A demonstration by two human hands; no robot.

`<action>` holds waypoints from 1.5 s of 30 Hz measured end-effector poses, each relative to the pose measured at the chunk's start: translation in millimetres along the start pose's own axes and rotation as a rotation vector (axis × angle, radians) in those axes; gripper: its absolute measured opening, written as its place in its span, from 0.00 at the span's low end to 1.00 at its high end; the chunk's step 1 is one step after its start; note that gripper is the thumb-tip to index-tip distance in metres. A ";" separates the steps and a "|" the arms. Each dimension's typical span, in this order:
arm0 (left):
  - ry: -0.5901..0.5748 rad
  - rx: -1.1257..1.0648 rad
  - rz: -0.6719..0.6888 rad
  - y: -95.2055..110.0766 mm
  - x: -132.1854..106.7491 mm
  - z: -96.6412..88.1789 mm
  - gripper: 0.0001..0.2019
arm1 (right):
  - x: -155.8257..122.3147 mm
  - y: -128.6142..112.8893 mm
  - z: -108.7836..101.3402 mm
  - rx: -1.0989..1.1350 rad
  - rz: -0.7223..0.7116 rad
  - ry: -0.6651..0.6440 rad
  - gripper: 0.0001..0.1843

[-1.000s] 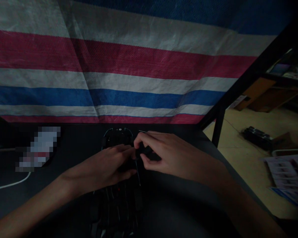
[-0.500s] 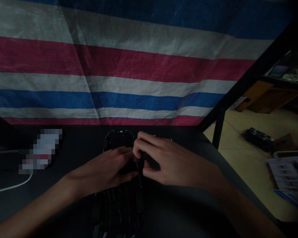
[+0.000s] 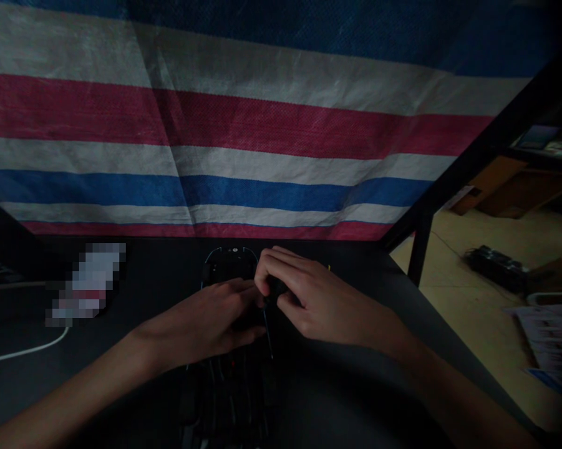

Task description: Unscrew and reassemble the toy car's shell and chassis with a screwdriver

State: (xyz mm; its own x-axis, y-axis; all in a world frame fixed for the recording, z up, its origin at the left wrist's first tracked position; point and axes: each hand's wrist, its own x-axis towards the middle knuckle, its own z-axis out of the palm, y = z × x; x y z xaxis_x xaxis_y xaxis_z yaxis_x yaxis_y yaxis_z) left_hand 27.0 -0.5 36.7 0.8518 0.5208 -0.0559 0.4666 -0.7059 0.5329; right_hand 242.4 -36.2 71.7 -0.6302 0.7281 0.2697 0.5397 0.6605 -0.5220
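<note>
A dark device with thin light-coloured edge lines lies on the black table, its near part running toward me as a dim ribbed strip. My left hand rests on top of it, fingers curled down around its middle. My right hand is closed beside the left, fingertips pinching a small dark part at the device's right side. A thin dark rod or wire hangs below the pinch. What the part is stays too dark to tell.
A striped red, white and blue tarp hangs behind the table. A blurred-out white item and a white cable lie at the left. A black frame post marks the table's right end; beyond it are floor, a dark box and papers.
The view has shifted slightly, so everything sits a little further right. Both hands stay on the device, the right fingers working in small motions at the same spot.
</note>
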 end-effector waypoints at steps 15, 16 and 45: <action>-0.010 -0.051 0.018 -0.7 0.7 -1.5 0.11 | 2.8 9.2 11.8 0.238 0.023 0.046 0.16; -0.010 -0.047 0.019 -0.8 0.9 -1.4 0.12 | 3.0 10.7 13.2 0.235 0.025 0.063 0.16; 0.017 0.018 0.030 -0.3 -0.9 1.9 0.10 | -8.4 -7.7 -3.3 -0.256 -0.016 0.029 0.09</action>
State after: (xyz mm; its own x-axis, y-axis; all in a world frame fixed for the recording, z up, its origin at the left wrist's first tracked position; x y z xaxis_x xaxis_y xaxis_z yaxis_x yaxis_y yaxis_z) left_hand 26.6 -1.6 35.0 0.8614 0.5072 -0.0262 0.4454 -0.7297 0.5188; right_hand 245.4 -46.8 76.2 -0.6257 0.7195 0.3014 0.6557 0.6944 -0.2963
